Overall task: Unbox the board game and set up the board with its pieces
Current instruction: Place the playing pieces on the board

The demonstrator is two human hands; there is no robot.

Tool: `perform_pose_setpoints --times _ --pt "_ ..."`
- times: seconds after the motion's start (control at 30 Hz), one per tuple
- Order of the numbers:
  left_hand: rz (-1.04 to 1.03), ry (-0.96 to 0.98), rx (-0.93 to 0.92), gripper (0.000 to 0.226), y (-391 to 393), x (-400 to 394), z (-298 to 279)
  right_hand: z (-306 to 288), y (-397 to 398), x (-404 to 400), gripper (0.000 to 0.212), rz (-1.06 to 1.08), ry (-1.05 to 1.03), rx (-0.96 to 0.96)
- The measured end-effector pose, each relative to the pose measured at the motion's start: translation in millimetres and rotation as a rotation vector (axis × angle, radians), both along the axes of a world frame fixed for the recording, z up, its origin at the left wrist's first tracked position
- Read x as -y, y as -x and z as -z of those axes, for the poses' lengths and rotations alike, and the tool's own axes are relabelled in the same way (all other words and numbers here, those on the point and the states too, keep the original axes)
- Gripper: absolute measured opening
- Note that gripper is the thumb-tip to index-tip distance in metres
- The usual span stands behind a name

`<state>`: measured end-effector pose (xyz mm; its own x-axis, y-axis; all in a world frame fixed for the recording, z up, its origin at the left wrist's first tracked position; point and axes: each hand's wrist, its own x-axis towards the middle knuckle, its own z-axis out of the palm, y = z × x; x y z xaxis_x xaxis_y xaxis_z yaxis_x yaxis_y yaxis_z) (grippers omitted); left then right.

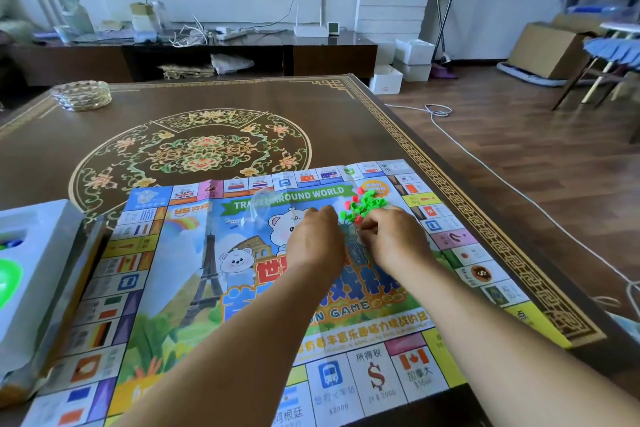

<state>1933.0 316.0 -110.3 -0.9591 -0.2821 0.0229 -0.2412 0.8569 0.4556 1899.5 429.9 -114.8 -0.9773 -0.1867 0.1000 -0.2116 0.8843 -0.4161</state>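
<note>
A paper game board (194, 274) printed with flags and cartoon bears lies unfolded on the table. A heap of small green and red plastic pieces (365, 204) sits near its far right corner. My left hand (313, 236) rests knuckles-up just left of the heap, its fingertips curled down at the pieces. My right hand (391, 236) is just below the heap, with curled fingers pinching at small pieces. A clear plastic bag (259, 210) lies empty on the board to the left of my hands. The open game box (31, 274) with a white insert stands at the left edge.
The dark table (173, 107) with a floral medallion stretches beyond the board. A glass ashtray (81, 94) sits at its far left corner. A white cord (485, 163) trails across the wooden floor to the right. A low TV cabinet stands behind the table.
</note>
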Motion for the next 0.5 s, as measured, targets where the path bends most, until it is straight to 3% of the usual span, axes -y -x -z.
perform_pose_setpoints --times 0.17,0.5 --pt "0.066 0.034 0.006 0.020 -0.2 -1.3 -1.5 -2.8 -10.3 -16.5 0.018 -0.009 -0.002 0.014" --pt "0.295 -0.126 0.047 0.024 -1.6 -46.1 -5.2 -8.1 -14.7 -54.6 0.017 0.135 -0.011 0.034"
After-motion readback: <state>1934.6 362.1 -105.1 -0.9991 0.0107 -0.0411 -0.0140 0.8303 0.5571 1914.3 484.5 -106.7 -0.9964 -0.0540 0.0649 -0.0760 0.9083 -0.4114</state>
